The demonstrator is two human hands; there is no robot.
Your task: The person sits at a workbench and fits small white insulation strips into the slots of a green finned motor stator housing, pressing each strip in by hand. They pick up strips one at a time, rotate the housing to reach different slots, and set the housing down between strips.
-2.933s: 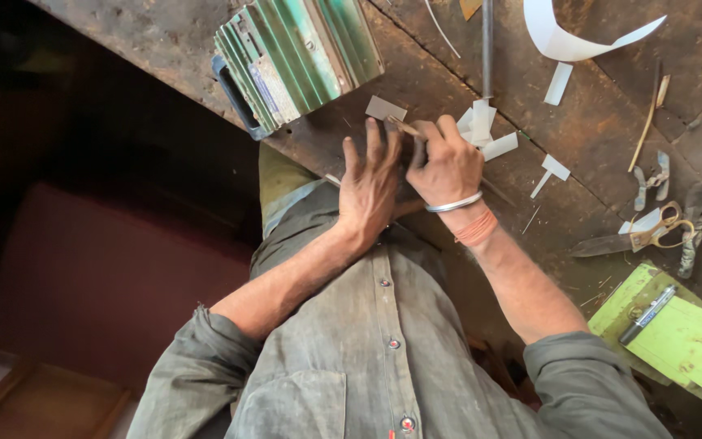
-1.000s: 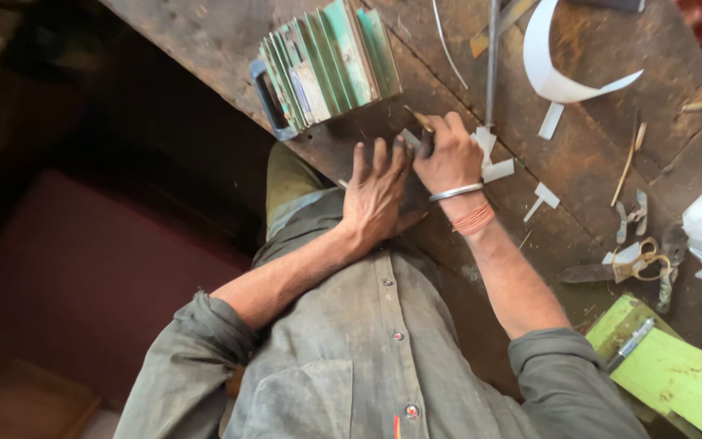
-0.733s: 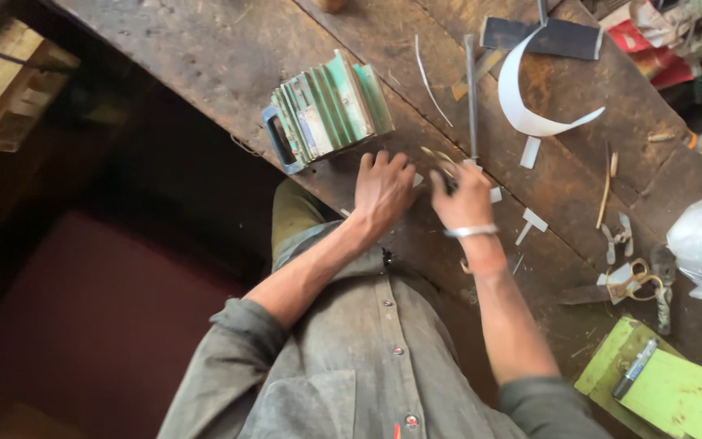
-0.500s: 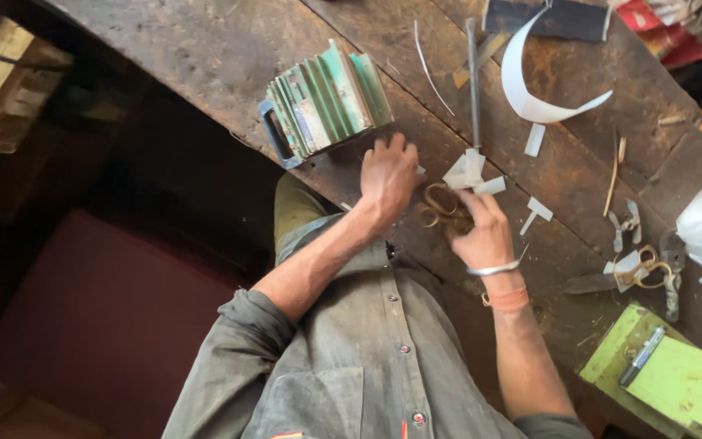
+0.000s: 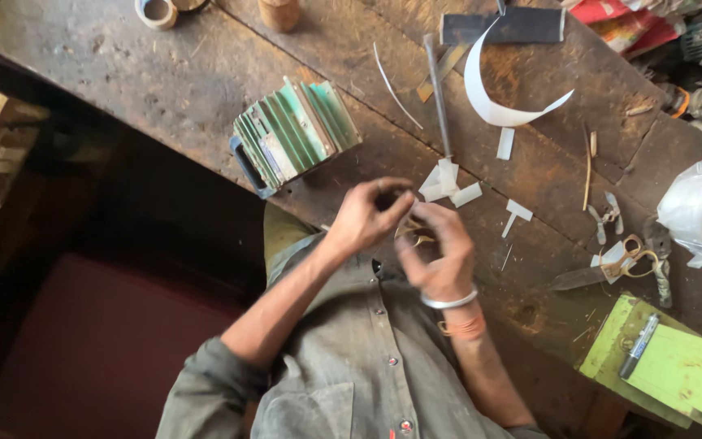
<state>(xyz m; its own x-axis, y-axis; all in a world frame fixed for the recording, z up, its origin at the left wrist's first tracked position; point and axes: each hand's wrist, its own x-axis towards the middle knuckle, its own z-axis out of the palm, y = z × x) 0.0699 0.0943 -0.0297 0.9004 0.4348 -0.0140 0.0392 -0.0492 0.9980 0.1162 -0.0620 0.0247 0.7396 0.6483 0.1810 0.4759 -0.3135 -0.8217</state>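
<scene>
Both hands raised together at chest; left hand (image 5: 365, 218) fingers curled; right hand (image 5: 440, 256) fingers pinching

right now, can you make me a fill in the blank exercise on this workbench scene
1. The silver bangle circles the ___ wrist.
2. The finned block on the bench is painted ___.
3. The shirt under the left hand and right hand, which pinch a small coppery piece, is ___.
Missing words: right, green, grey.

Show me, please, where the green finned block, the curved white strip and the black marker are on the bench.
green finned block (image 5: 294, 134), head view, on the middle fins.
curved white strip (image 5: 481, 97), head view, on the bend of the strip.
black marker (image 5: 639, 345), head view, on the middle of its barrel.
</scene>
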